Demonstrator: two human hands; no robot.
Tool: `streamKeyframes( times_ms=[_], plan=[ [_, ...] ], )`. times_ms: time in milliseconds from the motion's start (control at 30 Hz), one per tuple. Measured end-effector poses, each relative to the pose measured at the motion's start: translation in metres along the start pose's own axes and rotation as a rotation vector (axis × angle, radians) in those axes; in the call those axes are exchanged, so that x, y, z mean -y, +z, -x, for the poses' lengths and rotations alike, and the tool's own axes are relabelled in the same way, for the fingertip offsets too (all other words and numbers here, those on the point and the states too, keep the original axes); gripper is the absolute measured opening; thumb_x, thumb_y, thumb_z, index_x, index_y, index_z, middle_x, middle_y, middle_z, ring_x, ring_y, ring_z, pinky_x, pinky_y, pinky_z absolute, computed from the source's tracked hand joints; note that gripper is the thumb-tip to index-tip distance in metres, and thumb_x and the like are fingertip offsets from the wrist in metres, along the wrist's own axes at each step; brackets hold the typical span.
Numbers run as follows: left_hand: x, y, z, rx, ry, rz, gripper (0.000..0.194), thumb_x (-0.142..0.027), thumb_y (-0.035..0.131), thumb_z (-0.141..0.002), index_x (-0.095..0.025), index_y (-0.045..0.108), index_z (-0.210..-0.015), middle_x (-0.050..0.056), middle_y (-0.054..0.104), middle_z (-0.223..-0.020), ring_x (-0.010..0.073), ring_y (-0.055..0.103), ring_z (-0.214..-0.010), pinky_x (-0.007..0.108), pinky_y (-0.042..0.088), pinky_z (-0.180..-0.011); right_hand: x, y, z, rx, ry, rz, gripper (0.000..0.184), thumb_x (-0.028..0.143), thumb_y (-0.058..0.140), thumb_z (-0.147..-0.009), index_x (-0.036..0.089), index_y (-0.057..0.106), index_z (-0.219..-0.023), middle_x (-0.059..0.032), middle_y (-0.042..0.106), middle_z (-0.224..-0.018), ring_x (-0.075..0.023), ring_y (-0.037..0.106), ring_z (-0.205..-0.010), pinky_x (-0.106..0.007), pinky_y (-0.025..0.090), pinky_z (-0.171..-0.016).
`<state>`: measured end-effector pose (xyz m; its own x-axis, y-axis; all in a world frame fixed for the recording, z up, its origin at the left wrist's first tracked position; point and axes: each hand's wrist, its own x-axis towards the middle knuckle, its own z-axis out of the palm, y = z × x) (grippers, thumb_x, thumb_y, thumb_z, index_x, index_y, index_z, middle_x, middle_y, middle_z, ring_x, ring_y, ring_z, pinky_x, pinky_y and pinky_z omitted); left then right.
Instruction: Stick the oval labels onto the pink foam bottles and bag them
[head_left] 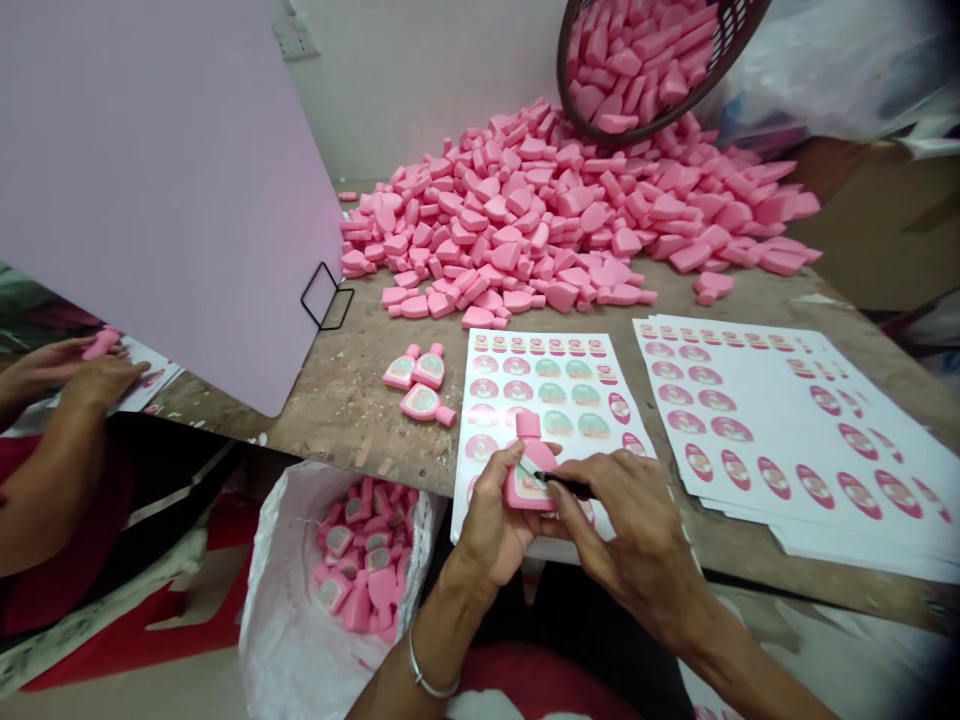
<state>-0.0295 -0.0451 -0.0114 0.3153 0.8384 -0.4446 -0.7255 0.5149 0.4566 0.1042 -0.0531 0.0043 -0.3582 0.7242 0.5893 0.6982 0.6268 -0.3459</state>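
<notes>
In my left hand [491, 530] is a small pink plastic bottle [528, 430], its neck pointing away from me and a label on its front. My right hand [637, 530] grips a slim black-handled tool [574, 487]. Its pale, blade-like tip lies against the label; whether it is a knife or tweezers I cannot tell. Beneath both hands lies a sticker sheet [536, 343] with rows of green and pink oval labels. Left of that sheet are three labelled pink bottles [422, 402] on the table.
Pink bottles are heaped [517, 220] at the back, below a tipped brown basket [562, 70]. More sticker sheets [757, 400] lie right. A white sack [274, 580] of labelled bottles hangs below the table edge. Beyond a pale panel [187, 180], another person's hands [97, 370] hold a bottle.
</notes>
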Motion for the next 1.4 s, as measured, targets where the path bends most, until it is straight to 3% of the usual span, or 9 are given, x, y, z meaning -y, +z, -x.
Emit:
streamKeyframes(
  times_ms=[200,333,467,600,733,900,1100,1233,1400],
  plan=[
    [0.002,-0.003,0.004,-0.023,0.195,-0.229,0.024,-0.035,0.067,-0.082,-0.015,0.065,-0.094,0.002,0.065,-0.089,0.0116,0.061,-0.079,0.019,0.050,-0.069,-0.012,-0.001,-0.007,0.061,0.011,-0.118,0.008,0.016,0.060,-0.083,0.019,0.058,-0.090,-0.0014,0.063,-0.076,-0.0176,0.054,-0.073,-0.035,0.034,-0.074],
    [-0.002,-0.006,0.005,0.063,0.142,-0.380,0.031,-0.045,0.059,-0.086,-0.015,0.062,-0.093,0.003,0.062,-0.085,0.0134,0.062,-0.076,0.022,0.052,-0.066,-0.018,0.001,-0.011,0.089,0.054,-0.199,0.006,0.022,0.064,-0.081,0.020,0.058,-0.082,0.0003,0.062,-0.073,-0.0155,0.054,-0.069,-0.034,0.036,-0.073],
    [-0.006,-0.011,0.005,0.115,0.056,-0.409,0.041,-0.050,0.055,-0.087,-0.016,0.056,-0.109,0.005,0.064,-0.086,0.0179,0.067,-0.073,0.030,0.056,-0.064,-0.025,0.000,-0.015,0.253,0.328,-0.387,0.011,0.028,0.063,-0.079,0.020,0.057,-0.074,0.0004,0.060,-0.069,-0.0145,0.054,-0.065,-0.031,0.041,-0.066],
    [-0.011,-0.018,0.007,0.204,0.027,-0.410,0.047,-0.029,0.070,-0.078,-0.018,0.050,-0.119,0.004,0.062,-0.089,0.0207,0.068,-0.080,0.032,0.058,-0.065,-0.033,-0.003,-0.021,0.474,0.649,-0.695,0.025,0.042,0.063,-0.079,0.020,0.055,-0.073,0.0020,0.058,-0.061,-0.0114,0.052,-0.053,-0.026,0.043,-0.053],
    [-0.013,-0.020,0.011,0.152,0.049,-0.528,0.038,-0.029,0.062,-0.083,-0.016,0.052,-0.118,0.004,0.064,-0.080,0.0207,0.069,-0.073,0.031,0.057,-0.062,-0.039,-0.004,-0.025,0.549,0.736,-0.806,0.031,0.047,0.068,-0.075,0.019,0.054,-0.073,0.0033,0.056,-0.057,-0.0102,0.051,-0.050,-0.024,0.041,-0.051],
    [-0.014,-0.016,0.015,0.092,0.097,-0.704,0.028,-0.026,0.057,-0.084,-0.014,0.057,-0.109,0.002,0.066,-0.062,0.0183,0.068,-0.060,0.030,0.055,-0.066,-0.041,-0.008,-0.028,0.619,0.714,-0.816,0.029,0.045,0.068,-0.075,0.019,0.056,-0.071,0.0032,0.058,-0.055,-0.0109,0.052,-0.049,-0.024,0.038,-0.050],
    [-0.012,-0.017,0.011,0.104,0.113,-0.633,0.027,-0.029,0.057,-0.083,-0.013,0.059,-0.105,0.003,0.066,-0.062,0.0171,0.066,-0.055,0.027,0.053,-0.061,-0.046,-0.014,-0.036,0.636,0.679,-0.673,0.027,0.046,0.064,-0.079,0.020,0.058,-0.074,0.0031,0.059,-0.056,-0.0115,0.053,-0.049,-0.025,0.038,-0.049],
    [-0.009,-0.015,0.005,0.119,0.127,-0.570,0.028,-0.030,0.058,-0.083,-0.013,0.058,-0.106,0.003,0.065,-0.065,0.0155,0.065,-0.056,0.026,0.052,-0.062,-0.044,-0.020,-0.040,0.551,0.381,-0.380,0.024,0.042,0.058,-0.085,0.020,0.058,-0.076,0.0005,0.062,-0.066,-0.0135,0.055,-0.060,-0.028,0.041,-0.060],
    [-0.008,-0.012,0.003,0.117,0.142,-0.501,0.021,-0.028,0.055,-0.083,-0.013,0.058,-0.097,0.006,0.067,-0.074,0.0143,0.062,-0.051,0.025,0.050,-0.055,-0.045,-0.028,-0.035,0.220,0.032,0.082,0.012,0.028,0.053,-0.090,0.020,0.061,-0.085,-0.0018,0.067,-0.076,-0.0171,0.057,-0.070,-0.037,0.035,-0.075]
  ],
)
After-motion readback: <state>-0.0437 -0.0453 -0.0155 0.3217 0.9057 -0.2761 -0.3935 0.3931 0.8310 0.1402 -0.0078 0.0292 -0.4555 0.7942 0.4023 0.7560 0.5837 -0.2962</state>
